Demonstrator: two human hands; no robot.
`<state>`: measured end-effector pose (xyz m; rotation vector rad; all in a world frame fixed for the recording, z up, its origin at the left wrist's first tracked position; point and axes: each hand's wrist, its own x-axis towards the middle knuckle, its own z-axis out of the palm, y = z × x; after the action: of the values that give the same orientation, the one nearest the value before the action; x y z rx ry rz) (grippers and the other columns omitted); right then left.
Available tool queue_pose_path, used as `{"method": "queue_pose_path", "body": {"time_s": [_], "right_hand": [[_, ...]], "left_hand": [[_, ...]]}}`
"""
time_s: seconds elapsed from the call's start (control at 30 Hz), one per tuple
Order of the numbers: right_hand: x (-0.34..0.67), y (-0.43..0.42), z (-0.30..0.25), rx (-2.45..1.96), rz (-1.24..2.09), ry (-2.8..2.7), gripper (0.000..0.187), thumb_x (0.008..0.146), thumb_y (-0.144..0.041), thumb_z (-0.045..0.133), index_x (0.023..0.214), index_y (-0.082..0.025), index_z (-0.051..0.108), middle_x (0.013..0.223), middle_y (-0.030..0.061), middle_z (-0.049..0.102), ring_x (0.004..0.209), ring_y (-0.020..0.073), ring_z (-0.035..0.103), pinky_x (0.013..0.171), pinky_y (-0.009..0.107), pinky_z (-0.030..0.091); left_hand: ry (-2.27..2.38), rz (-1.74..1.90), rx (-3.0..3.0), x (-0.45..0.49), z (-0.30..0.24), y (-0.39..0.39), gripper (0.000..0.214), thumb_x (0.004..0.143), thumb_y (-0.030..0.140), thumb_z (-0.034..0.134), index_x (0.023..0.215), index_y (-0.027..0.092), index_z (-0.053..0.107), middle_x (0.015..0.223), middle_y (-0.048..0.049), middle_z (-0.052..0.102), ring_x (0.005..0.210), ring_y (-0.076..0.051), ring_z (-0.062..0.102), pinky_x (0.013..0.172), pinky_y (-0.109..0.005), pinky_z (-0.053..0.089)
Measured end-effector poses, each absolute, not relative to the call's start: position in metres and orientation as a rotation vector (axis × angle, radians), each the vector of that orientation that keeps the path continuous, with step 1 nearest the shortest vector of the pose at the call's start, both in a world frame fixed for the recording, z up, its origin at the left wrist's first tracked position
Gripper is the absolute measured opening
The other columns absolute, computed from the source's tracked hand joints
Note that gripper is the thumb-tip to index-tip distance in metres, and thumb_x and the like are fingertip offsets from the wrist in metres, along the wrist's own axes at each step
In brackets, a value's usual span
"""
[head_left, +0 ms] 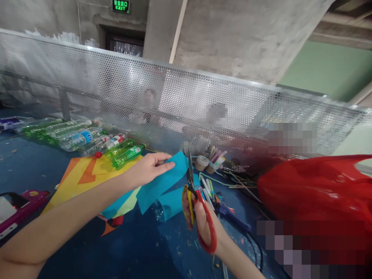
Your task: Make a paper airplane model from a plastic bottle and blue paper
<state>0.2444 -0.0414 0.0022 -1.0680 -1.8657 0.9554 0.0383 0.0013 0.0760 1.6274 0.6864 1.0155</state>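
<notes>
My left hand [149, 167] pinches the upper edge of a turquoise paper sheet [162, 186] and holds it above the blue table. My right hand [200, 223] grips scissors [195, 201] with red and yellow handles. Their blades point upward along the paper's right edge, touching it. More turquoise paper [174, 203] hangs or lies just below the held sheet.
Yellow and orange paper sheets [84, 176] lie at the left. A row of plastic bottles [84, 139] lies along a perforated metal screen [186, 104]. Tape rolls and pens [210, 166] sit behind the scissors. A red plastic bag [314, 190] fills the right. A pink-edged object [17, 209] lies far left.
</notes>
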Motion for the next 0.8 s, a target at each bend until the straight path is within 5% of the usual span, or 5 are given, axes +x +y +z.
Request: {"method": "queue_pose_path", "body": {"time_s": [0.8], "right_hand": [[0.244, -0.042, 0.014, -1.136, 0.984, -1.918, 0.053, 0.079, -0.074, 0.028, 0.067, -0.022, 0.034, 0.045, -0.0066, 0.034, 0.037, 0.0081, 0.029, 0.034, 0.024, 0.024]], "left_hand": [[0.853, 0.91, 1.672, 0.02, 0.085, 0.016, 0.019, 0.08, 0.035, 0.06, 0.08, 0.017, 0.067, 0.073, -0.0032, 0.069, 0.058, -0.012, 0.059, 0.056, -0.024, 0.046]]}}
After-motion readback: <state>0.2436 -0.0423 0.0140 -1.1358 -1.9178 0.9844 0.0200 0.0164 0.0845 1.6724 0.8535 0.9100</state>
